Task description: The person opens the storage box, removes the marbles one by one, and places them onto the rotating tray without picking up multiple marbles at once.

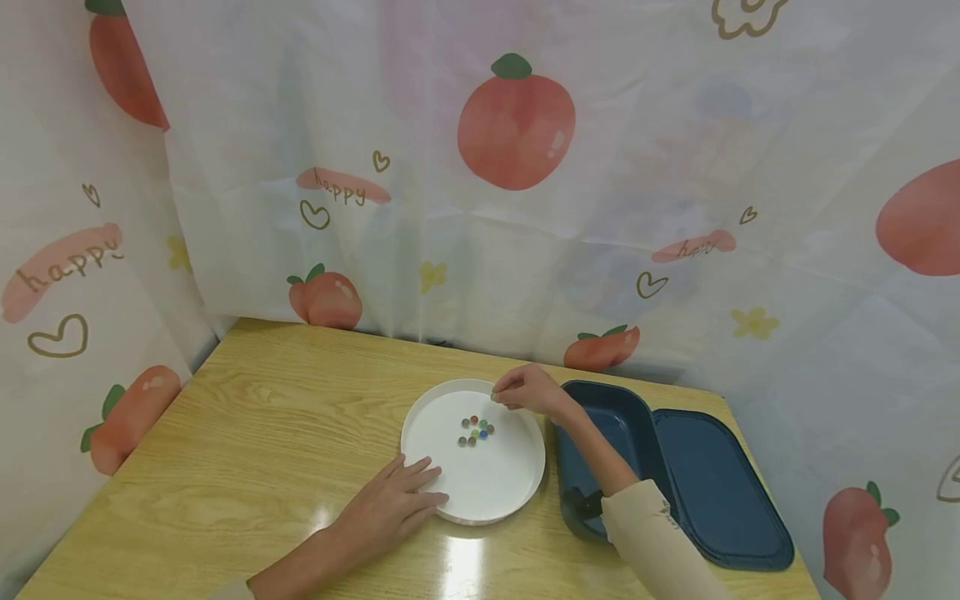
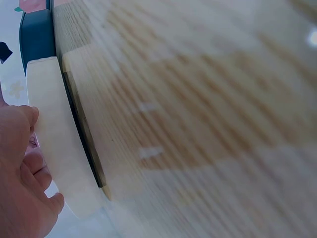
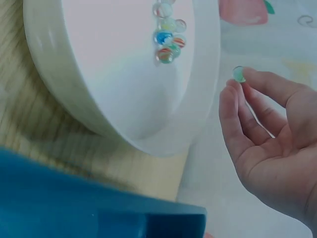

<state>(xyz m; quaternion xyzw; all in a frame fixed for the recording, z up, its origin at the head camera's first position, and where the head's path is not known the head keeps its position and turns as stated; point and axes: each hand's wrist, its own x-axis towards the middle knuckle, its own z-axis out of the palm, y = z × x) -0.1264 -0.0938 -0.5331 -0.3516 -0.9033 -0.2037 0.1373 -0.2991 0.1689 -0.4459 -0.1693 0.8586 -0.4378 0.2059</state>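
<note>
A round white tray (image 1: 487, 487) with a raised rim sits on the wooden table. Several glass marbles (image 1: 476, 434) lie clustered on its floor, among them red, blue, green and yellow ones. My right hand (image 1: 531, 390) is above the tray's far right rim, pinching a greenish clear marble (image 3: 238, 74) between thumb and fingertips. In the right wrist view that marble shows against the curtain, apart from the cluster. With fingers spread and extended, my left hand (image 1: 390, 504) rests on the tray's near left rim. From the left wrist, its fingers (image 2: 33, 116) appear over the tray's edge.
Right of the tray stands a dark blue box (image 1: 600, 408), partly covered by my right forearm. A dark blue flat lid (image 1: 716, 492) lies beside it at the table's right side. Behind the table (image 1: 285, 400) hangs a fruit-printed curtain (image 1: 405, 108).
</note>
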